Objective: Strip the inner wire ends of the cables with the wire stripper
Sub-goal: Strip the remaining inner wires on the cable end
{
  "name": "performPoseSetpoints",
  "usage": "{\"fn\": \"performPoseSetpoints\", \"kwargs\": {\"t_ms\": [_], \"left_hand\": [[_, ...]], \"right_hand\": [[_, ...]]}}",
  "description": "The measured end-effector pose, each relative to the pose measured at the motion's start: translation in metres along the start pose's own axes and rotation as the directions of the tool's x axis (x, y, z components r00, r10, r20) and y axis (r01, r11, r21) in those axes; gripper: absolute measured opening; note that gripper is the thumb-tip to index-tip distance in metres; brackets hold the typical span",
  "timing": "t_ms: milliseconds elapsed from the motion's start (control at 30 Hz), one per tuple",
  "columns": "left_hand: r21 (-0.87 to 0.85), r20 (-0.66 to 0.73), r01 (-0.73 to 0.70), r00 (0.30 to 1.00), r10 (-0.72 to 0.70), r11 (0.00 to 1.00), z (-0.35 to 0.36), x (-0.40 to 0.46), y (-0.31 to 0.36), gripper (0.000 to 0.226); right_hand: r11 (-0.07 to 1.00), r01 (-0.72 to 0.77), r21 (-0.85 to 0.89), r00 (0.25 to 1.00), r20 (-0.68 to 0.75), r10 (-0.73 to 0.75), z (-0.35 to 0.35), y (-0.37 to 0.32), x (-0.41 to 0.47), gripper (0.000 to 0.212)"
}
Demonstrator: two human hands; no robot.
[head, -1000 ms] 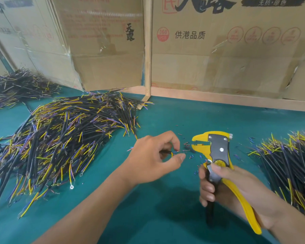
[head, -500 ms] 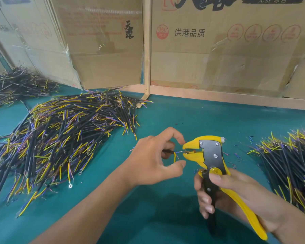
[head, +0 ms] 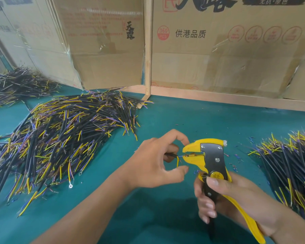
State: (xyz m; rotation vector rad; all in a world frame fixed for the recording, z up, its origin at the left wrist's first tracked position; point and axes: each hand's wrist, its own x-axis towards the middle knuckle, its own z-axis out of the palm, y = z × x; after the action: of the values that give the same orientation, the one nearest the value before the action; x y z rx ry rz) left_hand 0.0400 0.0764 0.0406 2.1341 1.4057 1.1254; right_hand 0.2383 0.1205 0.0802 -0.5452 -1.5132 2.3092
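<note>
My left hand (head: pixel 153 164) pinches a short black cable (head: pixel 173 155) whose thin inner wires stick out to the right. One inner wire end sits inside the jaws of the yellow and black wire stripper (head: pixel 209 159); a yellow wire bends down beside it. My right hand (head: pixel 224 196) grips the stripper's handles from below. Both hands hover above the green table (head: pixel 183 120). Most of the cable is hidden behind my left fingers.
A big heap of black cables with yellow and purple ends (head: pixel 60 138) lies to the left, another heap (head: pixel 292 169) at the right edge, a third (head: pixel 16 83) far left. Cardboard boxes (head: pixel 218 50) wall the back. Small insulation scraps (head: pixel 236 157) dot the table.
The stripper moved left to the cable, and the wire end now sits between its jaws. My left hand lifted slightly and spread its index finger and thumb.
</note>
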Motion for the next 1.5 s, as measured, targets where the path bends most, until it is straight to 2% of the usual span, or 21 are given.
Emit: {"fn": "performPoseSetpoints", "kwargs": {"t_ms": [33,67,133,200,300,600,1000,1167,1500], "left_hand": [[-0.013,0.003,-0.001,1.0,0.001,1.0,0.0,0.0,0.0,0.039],[-0.03,0.006,-0.002,1.0,0.002,1.0,-0.001,0.0,0.0,0.039],[-0.073,0.015,-0.003,1.0,0.005,0.997,-0.001,0.0,0.001,0.039],[-0.109,0.025,-0.001,1.0,0.004,0.994,-0.002,0.0,0.002,0.039],[-0.112,0.033,0.011,0.999,-0.007,0.994,-0.002,0.0,0.002,0.04],[-0.016,0.06,0.022,0.998,-0.021,1.0,-0.001,-0.001,0.002,0.041],[0.287,-0.03,0.003,1.0,0.005,0.958,-0.002,0.0,0.002,0.042],[0.318,-0.072,0.061,0.997,-0.04,0.946,-0.009,0.001,0.0,0.044],[0.373,-0.068,0.088,0.995,-0.068,0.924,-0.012,0.001,-0.003,0.045]], "right_hand": [[0.998,-0.032,-0.057,0.999,0.02,0.033,0.006,0.033,-0.005,0.047],[0.991,-0.129,0.039,0.992,-0.001,0.13,-0.028,0.02,-0.005,0.047],[0.991,-0.054,-0.119,0.999,-0.005,0.054,-0.023,0.043,-0.017,0.049],[0.997,-0.051,-0.055,0.999,-0.02,0.05,-0.018,0.045,-0.023,0.052],[0.991,-0.069,-0.112,0.997,-0.026,0.066,-0.016,0.049,-0.026,0.055],[0.972,-0.091,-0.217,0.989,-0.135,0.062,-0.011,0.046,-0.026,0.06],[0.977,-0.106,-0.186,0.969,-0.238,0.06,-0.009,0.044,-0.024,0.065],[0.988,-0.079,-0.134,0.969,-0.243,0.045,-0.012,0.041,-0.026,0.067],[0.996,-0.057,-0.07,0.965,-0.261,0.037,-0.015,0.039,-0.025,0.06]]}}
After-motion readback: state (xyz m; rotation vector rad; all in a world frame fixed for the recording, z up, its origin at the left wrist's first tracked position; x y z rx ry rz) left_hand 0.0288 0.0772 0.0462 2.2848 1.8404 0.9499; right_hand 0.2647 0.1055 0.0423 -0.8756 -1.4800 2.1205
